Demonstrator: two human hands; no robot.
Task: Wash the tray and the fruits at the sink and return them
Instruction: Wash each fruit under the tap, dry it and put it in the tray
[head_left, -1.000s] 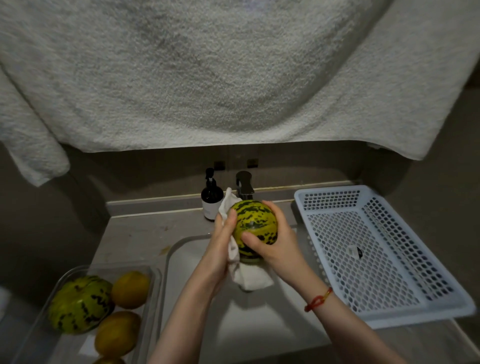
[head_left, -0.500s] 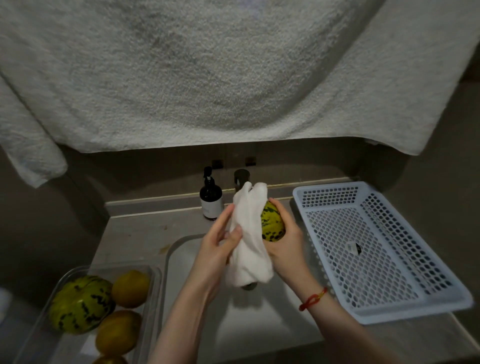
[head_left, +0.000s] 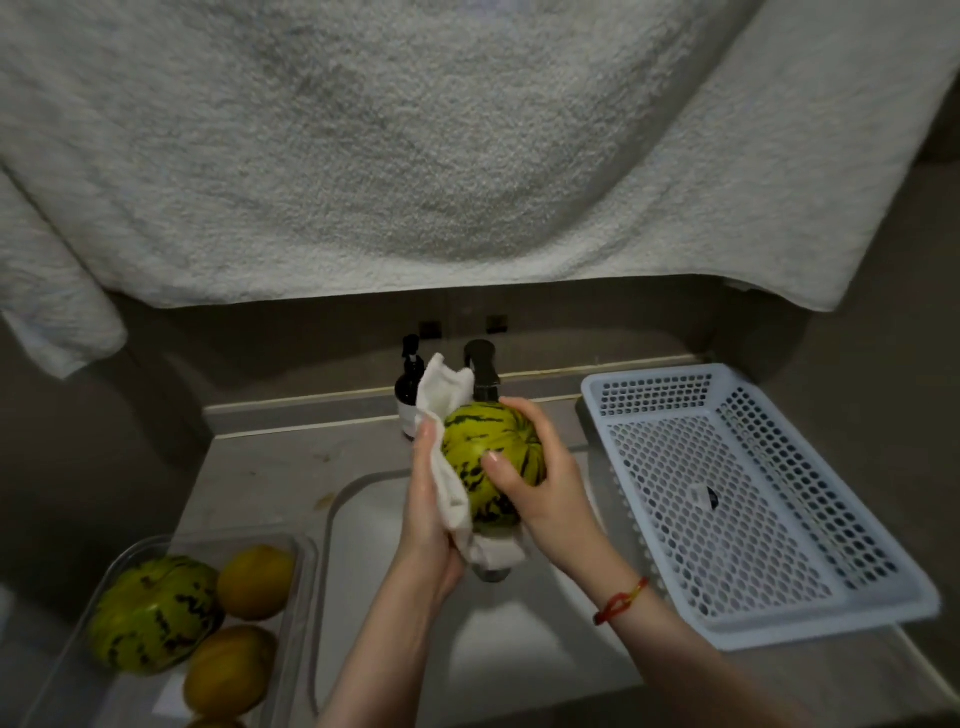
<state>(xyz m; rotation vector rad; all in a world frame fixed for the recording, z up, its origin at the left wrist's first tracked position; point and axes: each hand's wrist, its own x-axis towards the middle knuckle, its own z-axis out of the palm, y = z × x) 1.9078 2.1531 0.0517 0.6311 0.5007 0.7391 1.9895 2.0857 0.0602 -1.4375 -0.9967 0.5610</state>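
Cloth, half second ago draped over melon front, now slid to its left side and underneath; striped rind exposed again. Reads as wiping pass moving round fruit, wash or dry step nearly done.

Striped melon held over sink, below tap. Right hand grips melon, thumb on front. Left hand clasps cloth against melon's left flank.

Remaining fruits wait in clear tray at left; white basket at right.

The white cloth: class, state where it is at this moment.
In the head view, the white cloth is centre frame above the sink, in the left hand, pressed against the left side of the striped melon.
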